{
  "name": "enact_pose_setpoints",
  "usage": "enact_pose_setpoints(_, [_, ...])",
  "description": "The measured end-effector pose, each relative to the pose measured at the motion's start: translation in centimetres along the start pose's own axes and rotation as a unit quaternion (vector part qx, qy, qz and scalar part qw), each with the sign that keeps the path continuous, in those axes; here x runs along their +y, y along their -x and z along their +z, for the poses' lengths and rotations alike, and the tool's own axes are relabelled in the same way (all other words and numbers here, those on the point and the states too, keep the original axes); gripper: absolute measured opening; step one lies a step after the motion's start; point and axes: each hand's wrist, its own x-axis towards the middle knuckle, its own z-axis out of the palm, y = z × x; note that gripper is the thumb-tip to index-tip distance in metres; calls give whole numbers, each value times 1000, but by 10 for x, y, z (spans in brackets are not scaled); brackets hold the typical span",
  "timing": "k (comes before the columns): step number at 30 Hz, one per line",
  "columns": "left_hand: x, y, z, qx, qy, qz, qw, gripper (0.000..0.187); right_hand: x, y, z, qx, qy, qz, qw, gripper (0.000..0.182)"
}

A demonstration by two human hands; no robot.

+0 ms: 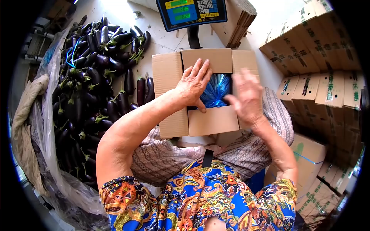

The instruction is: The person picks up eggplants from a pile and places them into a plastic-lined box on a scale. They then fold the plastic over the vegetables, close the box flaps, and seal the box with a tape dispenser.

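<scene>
An opened cardboard box sits before me, its flaps folded outward on the left and right. Through the gap between the front and back flaps shows a bunched blue plastic bag; what the bag holds is hidden. My left hand lies with fingers spread across the back flap and the left edge of the opening. Over the right edge of the box is my right hand, blurred by motion, thumb and fingers apart, with nothing visible in it.
Behind the box stands a scale display with green digits. A large heap of eggplants lies on the left beside clear plastic sheeting. Stacked printed cartons line the right, and flattened cardboard leans at the back.
</scene>
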Motion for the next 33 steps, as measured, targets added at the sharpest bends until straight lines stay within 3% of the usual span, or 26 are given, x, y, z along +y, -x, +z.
enact_pose_setpoints(1, [0, 0, 0, 1, 0, 1, 1000, 144, 19, 2, 4, 61, 36, 68, 995, 73])
enact_pose_setpoints(2, [0, 0, 1, -1, -2, -2, 1000, 144, 38, 1, 3, -39, -68, 213, 974, 72])
enact_pose_setpoints(3, [1, 0, 1, -1, -5, -1, 1000, 144, 59, 5, 0, -135, -168, 351, 911, 71])
enact_pose_setpoints(4, [1, -1, 0, -1, -9, -1, 1000, 144, 71, 14, 1, -134, -318, 324, 881, 61])
enact_pose_setpoints(7, [-1, 0, 3, 8, -10, 1, 1000, 145, 43, 16, -39, -112, -426, 295, 848, 51])
enact_pose_setpoints(8, [0, 3, 4, 3, -8, -7, 1000, 145, 17, 12, -54, -125, -356, 189, 907, 47])
enact_pose_setpoints(10, [2, 1, -1, -3, -14, -8, 1000, 146, -10, 26, -26, -28, -232, 34, 972, 68])
enact_pose_setpoints(11, [1, -1, -2, 2, -18, -3, 1000, 146, -14, 29, -16, -75, -194, 30, 978, 86])
enact_pose_setpoints(13, [1, -1, -1, 8, -23, -3, 1000, 146, -35, 41, 3, -130, -31, -19, 991, 97])
enact_pose_setpoints(17, [-12, -2, -13, -5, 57, -8, 998, 125, -24, 60, 29, -113, -62, -70, 989, 106])
enact_pose_setpoints(18, [-12, 5, -23, 21, 61, -60, 996, 109, -20, 63, 28, -123, -71, -89, 986, 109])
enact_pose_setpoints(19, [-20, 8, -21, 167, 33, -86, 982, 80, -16, 65, 27, -131, -80, -108, 982, 111])
enact_pose_setpoints(20, [-33, 9, -22, 254, -5, -151, 955, 76, -14, 66, 26, -134, -88, -117, 980, 114])
enact_pose_setpoints(22, [-75, 19, -17, 293, 21, -318, 901, 83, -10, 66, 23, -140, -106, -140, 974, 121])
enact_pose_setpoints(23, [-103, 30, -1, 258, 63, -391, 881, 78, -11, 66, 24, -132, -99, -142, 976, 123])
enact_pose_setpoints(24, [-113, 39, 5, 216, 316, -400, 833, 71, -12, 67, 27, -123, -93, -144, 977, 124])
enact_pose_setpoints(25, [-114, 44, 7, 160, 548, -379, 729, 66, -12, 66, 28, -115, -85, -146, 979, 126])
enact_pose_setpoints(26, [-108, 41, 16, 267, 533, -342, 726, 49, -12, 62, 29, -105, -91, -142, 980, 126])
enact_pose_setpoints(29, [-68, 25, -62, 218, 452, -231, 834, 42, -17, 55, 33, -93, -111, -120, 982, 123])
enact_pose_setpoints(30, [-67, 14, -59, 244, 321, -222, 888, 34, -19, 48, 36, -89, -115, -115, 983, 123])
enact_pose_setpoints(31, [-47, 8, -78, 172, 314, -293, 887, 44, -21, 41, 38, -85, -120, -113, 983, 122])
enact_pose_setpoints(33, [-62, -12, -35, 288, 206, -156, 922, 64, -26, 34, 42, -62, -116, -105, 986, 120])
